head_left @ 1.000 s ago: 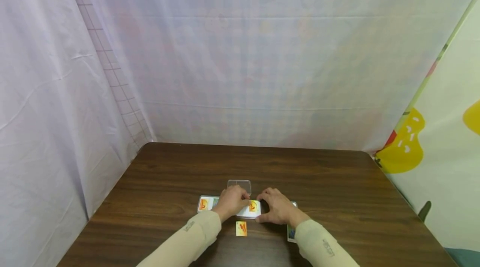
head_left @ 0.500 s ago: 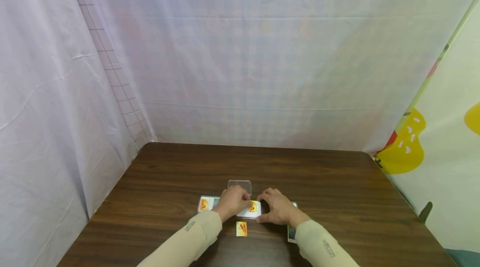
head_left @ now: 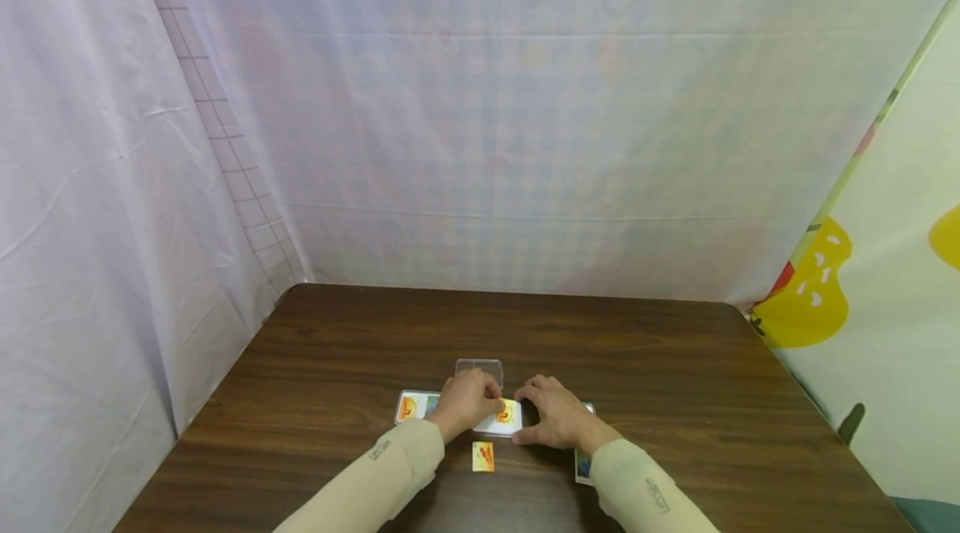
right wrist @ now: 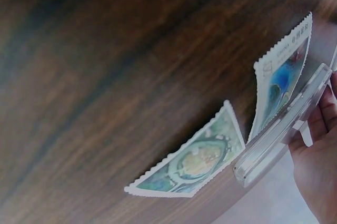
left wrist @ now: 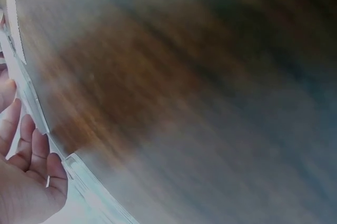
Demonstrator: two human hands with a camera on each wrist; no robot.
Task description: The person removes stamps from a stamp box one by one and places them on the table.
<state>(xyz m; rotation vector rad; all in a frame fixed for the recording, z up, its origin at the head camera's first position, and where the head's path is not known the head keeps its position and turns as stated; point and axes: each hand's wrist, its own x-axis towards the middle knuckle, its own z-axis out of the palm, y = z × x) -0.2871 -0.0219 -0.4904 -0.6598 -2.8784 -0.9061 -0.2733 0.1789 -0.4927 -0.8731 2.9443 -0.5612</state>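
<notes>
My left hand (head_left: 465, 400) reaches over a white-backed clear case (head_left: 491, 428) in the middle of the table, its thumb and forefinger pinching the left edge of an orange-and-yellow stamp (head_left: 510, 413). From the right, my right hand (head_left: 553, 415) grips the same case, fingers at the far corner and thumb at the near one. In the right wrist view, the clear case's edge (right wrist: 279, 134) runs beside that hand. In the left wrist view, curled fingers of the left hand (left wrist: 31, 176) show by clear plastic edges. A loose orange stamp (head_left: 483, 456) lies in front of the case.
Left of the hands is another case (head_left: 407, 407) with stamps, partly hidden. A clear lid (head_left: 478, 366) lies behind. A green stamp (right wrist: 197, 158) and a blue stamp (right wrist: 284, 81) lie near the right hand. The wooden table (head_left: 352, 333) ends at a pale curtain (head_left: 495, 141).
The left thumb and forefinger have shifted very slightly at the orange stamp's left edge. The right hand, the cases and the loose stamp have stayed in place.
</notes>
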